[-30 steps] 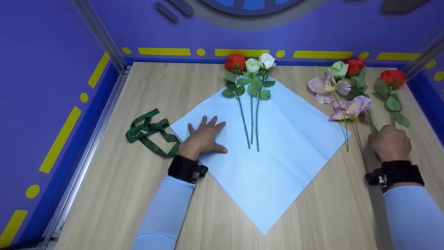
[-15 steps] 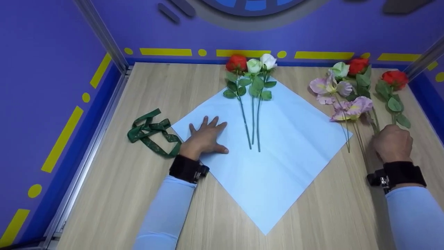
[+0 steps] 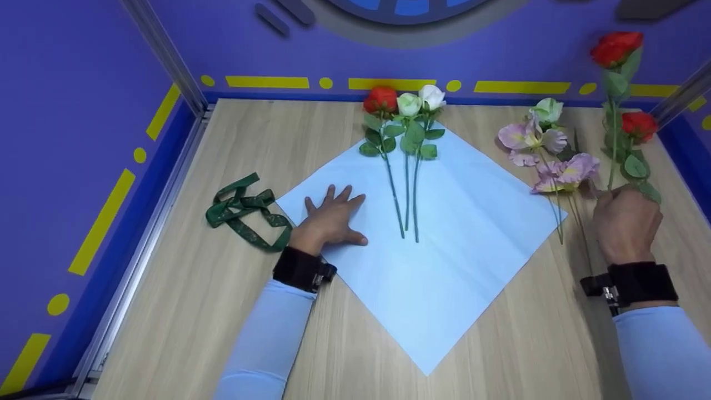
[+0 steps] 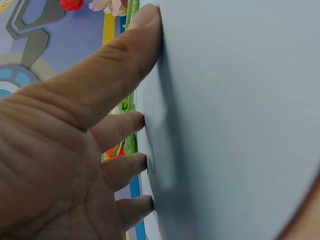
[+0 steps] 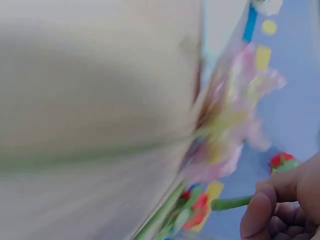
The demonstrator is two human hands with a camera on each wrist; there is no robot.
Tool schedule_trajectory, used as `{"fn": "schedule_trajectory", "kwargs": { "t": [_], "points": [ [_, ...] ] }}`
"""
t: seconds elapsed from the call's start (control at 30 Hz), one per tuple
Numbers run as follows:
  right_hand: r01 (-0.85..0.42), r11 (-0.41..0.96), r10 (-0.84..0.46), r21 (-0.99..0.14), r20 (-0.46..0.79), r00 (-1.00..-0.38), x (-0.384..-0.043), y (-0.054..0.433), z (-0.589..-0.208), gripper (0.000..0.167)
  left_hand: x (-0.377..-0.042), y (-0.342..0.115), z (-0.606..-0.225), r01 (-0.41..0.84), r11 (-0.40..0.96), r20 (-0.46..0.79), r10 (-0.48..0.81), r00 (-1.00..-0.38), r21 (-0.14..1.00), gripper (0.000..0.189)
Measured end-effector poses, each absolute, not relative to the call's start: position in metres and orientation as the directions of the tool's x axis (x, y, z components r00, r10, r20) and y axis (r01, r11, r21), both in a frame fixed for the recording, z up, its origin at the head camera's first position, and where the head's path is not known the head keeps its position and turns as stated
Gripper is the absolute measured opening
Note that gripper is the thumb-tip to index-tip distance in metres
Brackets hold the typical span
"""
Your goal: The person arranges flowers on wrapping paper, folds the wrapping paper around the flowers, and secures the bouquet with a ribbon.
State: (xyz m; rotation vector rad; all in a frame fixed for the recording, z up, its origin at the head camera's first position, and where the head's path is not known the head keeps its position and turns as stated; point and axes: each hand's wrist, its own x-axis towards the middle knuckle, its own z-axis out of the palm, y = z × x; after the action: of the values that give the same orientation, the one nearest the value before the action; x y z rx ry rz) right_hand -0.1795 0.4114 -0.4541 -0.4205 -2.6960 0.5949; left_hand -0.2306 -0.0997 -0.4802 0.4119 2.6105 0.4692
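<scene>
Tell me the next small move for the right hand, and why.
I'd likely carry the raised red rose leftward, toward the three roses. The right hand already holds it by the stem, bloom up; those three lie with their stems on the pale blue sheet, where the left hand rests with fingers spread.

Blue-purple walls (image 3: 72,94) with yellow dashes (image 3: 267,82) border a wood-grain table (image 3: 172,328).

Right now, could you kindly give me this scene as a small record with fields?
left hand: fingers spread, touching the paper
right hand: holding a red rose by its stem
across paper: stems of three roses, heads past its edge
left of paper: green ribbon
right of paper: purple flowers, pale green rose, another red rose
</scene>
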Motion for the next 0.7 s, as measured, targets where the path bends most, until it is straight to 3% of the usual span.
{"fn": "schedule_trajectory", "kwargs": {
  "t": [0.2, 0.4, 0.7],
  "points": [
    [0.123, 0.810, 0.326, -0.573, 0.266, -0.907, -0.187, 0.346, -0.449, 0.036, -0.230, -0.101, -0.479, 0.205, 0.893, -0.373, 0.363, -0.854, 0.402, 0.105],
    [0.064, 0.749, 0.224, -0.659, 0.160, -0.961, -0.198, 0.286, -0.455, 0.031, -0.231, -0.102, -0.480, 0.209, 0.892, -0.365, 0.365, -0.857, 0.401, 0.104],
    [0.139, 0.625, 0.182, -0.768, -0.030, -0.983, -0.217, 0.228, -0.477, 0.027, -0.231, -0.103, -0.481, 0.222, 0.889, -0.363, 0.376, -0.852, 0.400, 0.104]
  ]
}}
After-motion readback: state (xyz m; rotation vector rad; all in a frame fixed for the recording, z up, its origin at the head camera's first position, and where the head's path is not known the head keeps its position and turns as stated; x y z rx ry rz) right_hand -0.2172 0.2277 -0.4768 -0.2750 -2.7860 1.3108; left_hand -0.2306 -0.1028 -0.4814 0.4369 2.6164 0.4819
